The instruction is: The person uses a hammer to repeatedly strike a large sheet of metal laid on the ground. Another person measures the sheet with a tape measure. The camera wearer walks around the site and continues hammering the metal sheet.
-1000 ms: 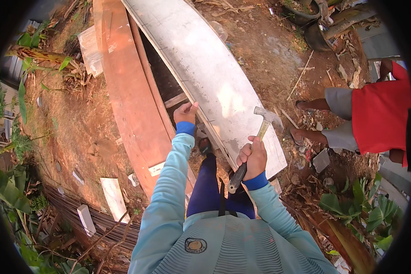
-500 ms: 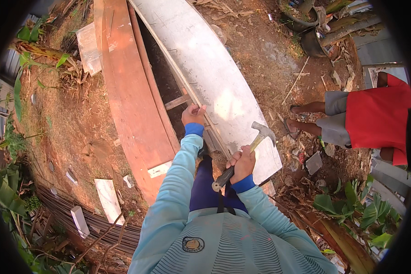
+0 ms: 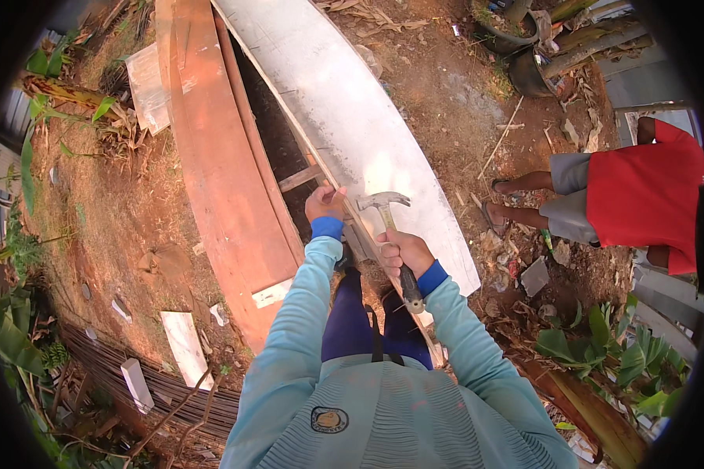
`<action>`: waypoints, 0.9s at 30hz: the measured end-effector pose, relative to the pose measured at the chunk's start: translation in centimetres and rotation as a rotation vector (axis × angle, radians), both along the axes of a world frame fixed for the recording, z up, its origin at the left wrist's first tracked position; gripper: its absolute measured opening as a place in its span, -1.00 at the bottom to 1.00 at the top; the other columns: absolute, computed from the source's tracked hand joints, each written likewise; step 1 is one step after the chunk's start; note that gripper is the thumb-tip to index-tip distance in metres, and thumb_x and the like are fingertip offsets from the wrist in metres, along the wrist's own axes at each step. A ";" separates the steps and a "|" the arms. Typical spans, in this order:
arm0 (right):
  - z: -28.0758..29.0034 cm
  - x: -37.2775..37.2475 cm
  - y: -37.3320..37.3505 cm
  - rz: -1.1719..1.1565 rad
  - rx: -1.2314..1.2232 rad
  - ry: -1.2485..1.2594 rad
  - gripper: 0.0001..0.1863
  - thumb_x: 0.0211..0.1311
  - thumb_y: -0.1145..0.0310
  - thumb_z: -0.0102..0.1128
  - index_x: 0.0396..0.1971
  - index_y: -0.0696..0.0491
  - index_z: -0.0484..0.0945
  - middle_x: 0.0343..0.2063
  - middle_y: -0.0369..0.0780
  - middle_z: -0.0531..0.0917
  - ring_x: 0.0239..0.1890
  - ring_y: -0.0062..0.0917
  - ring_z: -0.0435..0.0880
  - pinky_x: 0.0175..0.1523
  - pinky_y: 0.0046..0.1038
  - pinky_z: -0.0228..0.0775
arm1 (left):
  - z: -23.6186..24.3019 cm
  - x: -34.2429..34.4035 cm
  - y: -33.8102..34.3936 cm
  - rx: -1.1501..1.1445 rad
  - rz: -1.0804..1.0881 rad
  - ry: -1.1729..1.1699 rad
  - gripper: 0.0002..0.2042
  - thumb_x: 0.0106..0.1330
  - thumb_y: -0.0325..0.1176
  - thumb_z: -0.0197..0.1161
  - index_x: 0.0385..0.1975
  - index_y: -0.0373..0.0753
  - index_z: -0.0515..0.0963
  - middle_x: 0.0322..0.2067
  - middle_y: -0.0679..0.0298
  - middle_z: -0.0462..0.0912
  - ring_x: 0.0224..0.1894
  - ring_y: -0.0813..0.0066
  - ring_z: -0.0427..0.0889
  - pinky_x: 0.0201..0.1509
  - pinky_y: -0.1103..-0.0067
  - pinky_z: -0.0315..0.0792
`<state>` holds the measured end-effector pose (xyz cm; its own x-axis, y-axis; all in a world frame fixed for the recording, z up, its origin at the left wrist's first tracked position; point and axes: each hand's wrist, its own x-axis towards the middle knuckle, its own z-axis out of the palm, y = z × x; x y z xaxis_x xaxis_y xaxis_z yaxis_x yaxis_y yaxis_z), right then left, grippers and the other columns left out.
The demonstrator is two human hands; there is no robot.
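My right hand [image 3: 406, 252] is wrapped round the dark grip of a claw hammer [image 3: 386, 213]. The hammer's metal head points away from me, just right of my left hand. My left hand [image 3: 326, 202] has its fingers pinched together at the edge of a long wooden strip [image 3: 309, 141]. Whatever those fingers hold is too small to make out. Beside the strip lies a long, curved white panel [image 3: 391, 148]. To the left is a curved reddish-brown panel [image 3: 219, 148], with a dark gap and a short wooden crosspiece [image 3: 299, 178] between the two.
A person in a red shirt [image 3: 641, 191] stands at the right, by the white panel. Dark pots [image 3: 536, 74] are at the upper right. Several thin rods [image 3: 188, 410], a pale board [image 3: 186, 348] and a white block [image 3: 137, 383] lie at the lower left. Banana leaves [image 3: 626, 363] border the lower right.
My right hand has swung the hammer leftward, bringing its head close to my left hand. The left hand stays at the strip's edge. The view has shifted slightly.
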<state>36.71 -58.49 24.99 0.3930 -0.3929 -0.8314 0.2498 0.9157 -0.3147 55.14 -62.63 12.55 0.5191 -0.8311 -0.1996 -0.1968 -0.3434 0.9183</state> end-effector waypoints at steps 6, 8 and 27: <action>1.5 -2.1 -1.3 -0.218 -0.164 0.208 -0.67 0.41 0.10 -0.19 -0.20 0.10 0.31 -0.70 -0.40 0.22 -0.73 -0.68 0.19 -0.67 -0.55 0.13 | -2.7 5.9 -1.9 -0.045 0.180 0.247 -0.52 0.22 0.01 0.24 -0.15 -0.35 0.57 -0.33 0.22 0.65 -0.28 0.51 0.61 -0.16 0.62 0.47; 0.9 -2.1 -2.4 -0.443 -0.155 0.115 -0.66 0.41 0.10 -0.19 -0.20 0.11 0.30 -0.69 -0.40 0.22 -0.71 -0.69 0.20 -0.65 -0.55 0.12 | -3.4 9.6 -6.4 0.004 0.183 0.195 -0.31 0.24 0.19 0.10 0.04 -0.43 0.44 -0.09 0.05 0.57 -0.07 0.33 0.58 0.00 0.53 0.44; -1.3 9.6 -8.5 -0.162 -0.168 -0.066 -0.69 0.40 0.13 -0.18 -0.23 0.11 0.27 -0.72 -0.38 0.20 -0.76 -0.65 0.23 -0.70 -0.51 0.16 | -3.3 8.4 -18.7 0.117 0.080 -0.234 -0.28 0.29 0.16 -0.04 0.29 -0.25 0.05 0.15 -0.08 0.29 0.14 -0.01 0.38 0.19 0.11 0.17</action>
